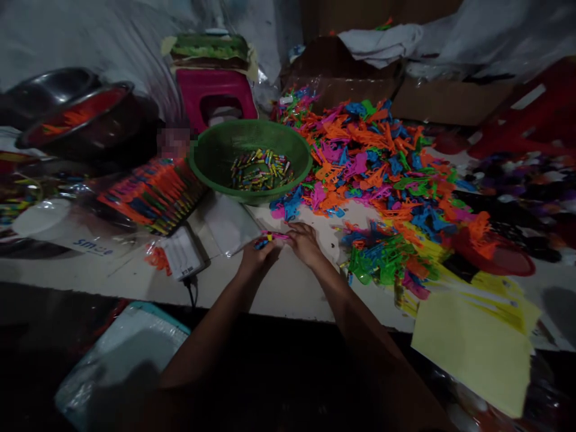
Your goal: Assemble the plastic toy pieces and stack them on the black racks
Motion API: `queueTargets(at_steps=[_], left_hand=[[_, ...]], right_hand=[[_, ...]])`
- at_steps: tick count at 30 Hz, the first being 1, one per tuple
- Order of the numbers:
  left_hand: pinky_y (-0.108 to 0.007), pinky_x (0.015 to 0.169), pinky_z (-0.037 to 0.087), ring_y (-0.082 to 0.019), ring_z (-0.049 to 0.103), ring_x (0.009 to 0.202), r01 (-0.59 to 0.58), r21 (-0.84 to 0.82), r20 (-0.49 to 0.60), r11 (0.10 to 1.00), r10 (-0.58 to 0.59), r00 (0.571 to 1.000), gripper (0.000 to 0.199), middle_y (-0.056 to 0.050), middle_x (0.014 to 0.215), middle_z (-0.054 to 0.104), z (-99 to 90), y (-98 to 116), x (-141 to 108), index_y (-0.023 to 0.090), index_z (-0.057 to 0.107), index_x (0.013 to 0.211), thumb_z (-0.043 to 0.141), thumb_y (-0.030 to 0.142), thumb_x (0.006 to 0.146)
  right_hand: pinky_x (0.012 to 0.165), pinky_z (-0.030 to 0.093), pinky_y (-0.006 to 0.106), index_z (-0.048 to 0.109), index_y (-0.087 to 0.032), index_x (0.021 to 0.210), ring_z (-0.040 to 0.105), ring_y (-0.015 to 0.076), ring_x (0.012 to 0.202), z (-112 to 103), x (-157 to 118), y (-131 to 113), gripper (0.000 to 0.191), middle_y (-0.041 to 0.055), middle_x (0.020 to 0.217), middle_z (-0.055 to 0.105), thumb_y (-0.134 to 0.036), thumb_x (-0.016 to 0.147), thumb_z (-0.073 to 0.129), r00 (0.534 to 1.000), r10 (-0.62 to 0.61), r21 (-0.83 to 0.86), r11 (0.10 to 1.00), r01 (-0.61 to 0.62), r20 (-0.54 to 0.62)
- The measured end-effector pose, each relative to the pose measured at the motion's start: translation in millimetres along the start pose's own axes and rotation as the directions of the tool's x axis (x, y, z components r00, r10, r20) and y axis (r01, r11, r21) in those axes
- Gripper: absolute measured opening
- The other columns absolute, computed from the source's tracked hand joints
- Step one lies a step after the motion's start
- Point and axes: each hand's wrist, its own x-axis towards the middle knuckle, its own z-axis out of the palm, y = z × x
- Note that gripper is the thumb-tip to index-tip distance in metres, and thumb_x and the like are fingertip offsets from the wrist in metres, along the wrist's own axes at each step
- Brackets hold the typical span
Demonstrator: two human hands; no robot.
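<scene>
My left hand (257,257) is closed around a small piece with blue and yellow parts, near the table's front. A thin pink plastic piece (281,236) bridges both hands, and the fingers of my right hand (306,242) are closed on its right end. Whether the pink piece is joined to the blue and yellow one I cannot tell. Beyond my hands stands a green basket (211,185) with several small striped cylinders (261,169) in it. A large heap of bright plastic pieces (360,156) spreads to the right of the basket.
Clear plastic bags (229,225) lie left of my hands beside a white power strip (182,253). Rows of orange pieces (150,195) stand behind it. Green and blue pieces (382,258) lie to the right, near yellow sheets (472,342). A pink stool (216,78) stands at the back.
</scene>
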Motion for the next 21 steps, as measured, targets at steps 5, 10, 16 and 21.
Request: queueTargets(at_steps=[5,10,16,21], left_hand=[[-0.017,0.03,0.023,-0.006,0.038,0.029,0.085,-0.082,0.061,0.993,-0.08,0.995,0.039,0.005,0.038,0.048,16.2,0.0,-15.9,0.012,0.06,0.087,0.067,0.042,0.064],[-0.015,0.026,0.014,-0.003,0.03,0.024,0.386,-0.036,0.387,0.922,-0.343,0.856,0.039,0.004,0.037,0.046,21.1,5.2,-21.1,0.013,0.059,0.078,0.065,0.048,0.062],[-0.015,0.027,0.021,-0.004,0.036,0.028,0.226,0.064,0.274,0.972,-0.234,0.933,0.035,0.004,0.038,0.047,37.5,3.0,-32.4,0.012,0.056,0.062,0.069,0.045,0.059],[-0.015,0.032,0.028,-0.005,0.041,0.033,0.002,0.17,0.078,0.985,-0.015,0.997,0.033,0.003,0.04,0.05,53.3,1.3,-45.8,0.012,0.053,0.053,0.069,0.041,0.059]], right_hand=[[0.089,0.038,0.044,0.067,-0.027,0.096,0.049,0.0254,0.103,-38.3,-40.6,16.7,0.022,0.0073,0.113,0.058,-0.028,0.084,0.049,0.969,0.078,0.015,0.997,-0.077,-0.235],[0.092,0.04,0.04,0.064,-0.03,0.103,0.053,0.0202,0.102,-67.6,-72.0,27.5,0.032,0.0038,0.113,0.059,-0.018,0.085,0.041,0.969,-0.008,0.09,0.995,0.032,-0.248],[0.09,0.045,0.035,0.052,-0.027,0.118,0.056,0.0177,0.103,-53.9,-82.4,-7.0,0.038,0.0047,0.121,0.054,-0.037,0.082,0.05,0.871,0.367,0.655,0.752,-0.071,-0.327],[0.073,0.05,0.031,0.059,-0.021,0.099,0.061,0.0157,0.08,-30.9,-86.3,-33.2,0.037,0.0041,0.091,0.065,-0.05,0.078,0.048,0.777,0.629,0.959,0.242,-0.147,-0.04]])
